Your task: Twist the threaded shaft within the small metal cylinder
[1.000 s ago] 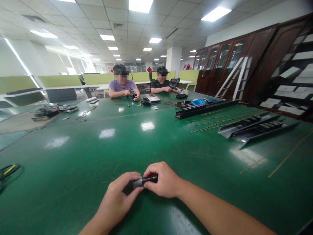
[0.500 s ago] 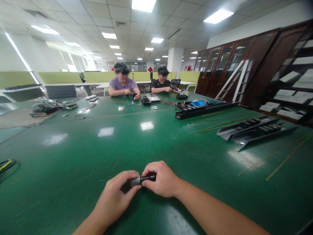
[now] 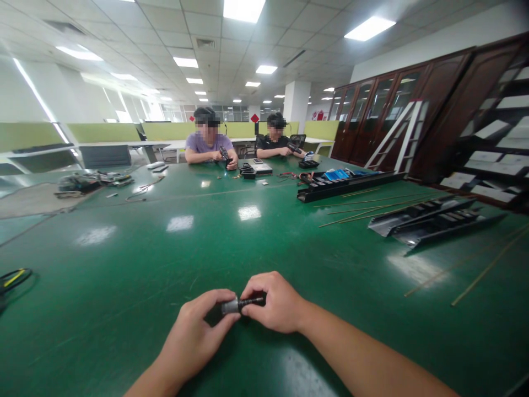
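Observation:
Between my two hands is a small silver cylinder with a dark, ringed shaft (image 3: 230,306), lying roughly level just above the table; it looks like a small motor or drill part, but I cannot tell which. My left hand (image 3: 198,325) pinches the silver body between thumb and fingers from the left. From the right, my right hand (image 3: 275,303) closes thumb and forefinger about the point where the dark shaft meets the cylinder. The shaft's thin tip points right, into the hollow of the right hand. The fingertips cover part of the piece.
The green table (image 3: 132,281) stretches ahead. Black metal channels (image 3: 430,226) and thin brass-coloured rods (image 3: 372,212) lie at right. A black-and-yellow cable loop (image 3: 15,280) is at the left edge. Across the table, two people hold drill-like tools; cluttered parts (image 3: 88,182) lie far left.
The whole view has shifted very slightly. Both hands keep the same grip on the silver cylinder, with almost no visible motion.

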{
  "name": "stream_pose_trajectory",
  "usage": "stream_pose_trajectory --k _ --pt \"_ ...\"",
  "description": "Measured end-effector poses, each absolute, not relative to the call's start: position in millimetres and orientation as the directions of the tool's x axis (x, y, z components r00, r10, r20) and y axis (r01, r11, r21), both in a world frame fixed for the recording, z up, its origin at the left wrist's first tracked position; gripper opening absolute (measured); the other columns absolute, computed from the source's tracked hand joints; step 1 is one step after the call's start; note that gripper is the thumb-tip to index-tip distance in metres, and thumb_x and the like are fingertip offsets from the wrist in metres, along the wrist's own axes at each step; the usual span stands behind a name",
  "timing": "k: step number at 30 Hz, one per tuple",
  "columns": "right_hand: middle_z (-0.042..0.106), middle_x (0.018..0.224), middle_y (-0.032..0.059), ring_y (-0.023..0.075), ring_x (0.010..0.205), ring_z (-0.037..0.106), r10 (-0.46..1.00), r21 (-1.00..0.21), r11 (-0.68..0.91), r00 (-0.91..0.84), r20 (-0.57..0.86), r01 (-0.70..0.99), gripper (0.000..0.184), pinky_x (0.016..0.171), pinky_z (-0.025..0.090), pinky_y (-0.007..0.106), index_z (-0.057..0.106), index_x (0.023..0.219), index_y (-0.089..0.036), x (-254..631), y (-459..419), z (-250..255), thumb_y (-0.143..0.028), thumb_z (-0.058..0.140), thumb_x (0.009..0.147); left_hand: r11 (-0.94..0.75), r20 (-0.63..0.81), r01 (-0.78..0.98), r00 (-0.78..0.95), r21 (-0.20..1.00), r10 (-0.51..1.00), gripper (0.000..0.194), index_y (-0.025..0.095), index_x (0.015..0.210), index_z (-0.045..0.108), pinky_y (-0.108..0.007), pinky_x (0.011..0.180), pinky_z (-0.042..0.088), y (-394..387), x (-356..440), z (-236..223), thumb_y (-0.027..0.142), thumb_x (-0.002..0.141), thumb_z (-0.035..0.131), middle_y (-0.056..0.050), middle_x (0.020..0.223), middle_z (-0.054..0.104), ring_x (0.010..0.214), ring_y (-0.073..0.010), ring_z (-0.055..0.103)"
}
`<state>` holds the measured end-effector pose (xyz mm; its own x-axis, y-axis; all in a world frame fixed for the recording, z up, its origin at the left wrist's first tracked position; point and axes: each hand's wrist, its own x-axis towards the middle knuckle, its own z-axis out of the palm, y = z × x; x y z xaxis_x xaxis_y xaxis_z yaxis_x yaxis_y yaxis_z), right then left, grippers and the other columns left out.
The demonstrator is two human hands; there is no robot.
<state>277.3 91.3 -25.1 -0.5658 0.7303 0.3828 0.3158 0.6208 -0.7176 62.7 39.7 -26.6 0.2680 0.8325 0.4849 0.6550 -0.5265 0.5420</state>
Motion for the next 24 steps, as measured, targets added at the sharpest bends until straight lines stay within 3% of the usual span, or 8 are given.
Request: stream_pose_trajectory --k 24 --pt "0.070 0.076 0.0000 0.0149 0.069 0.063 0.714 -0.683 0.645 -0.588 0.381 0.341 0.011 0.065 0.044 0.024 0.074 0.085 -0.020 277.9 91.7 -24.5 -0.022 0.074 0.075 -0.537 0.493 0.661 0.279 0.524 0.824 0.020 0.026 0.104 0.071 -0.028 0.084 0.060 41.3 61.4 -26.7 0.028 0.084 0.072 -0.002 0.099 0.077 0.090 -0.0200 0.074"
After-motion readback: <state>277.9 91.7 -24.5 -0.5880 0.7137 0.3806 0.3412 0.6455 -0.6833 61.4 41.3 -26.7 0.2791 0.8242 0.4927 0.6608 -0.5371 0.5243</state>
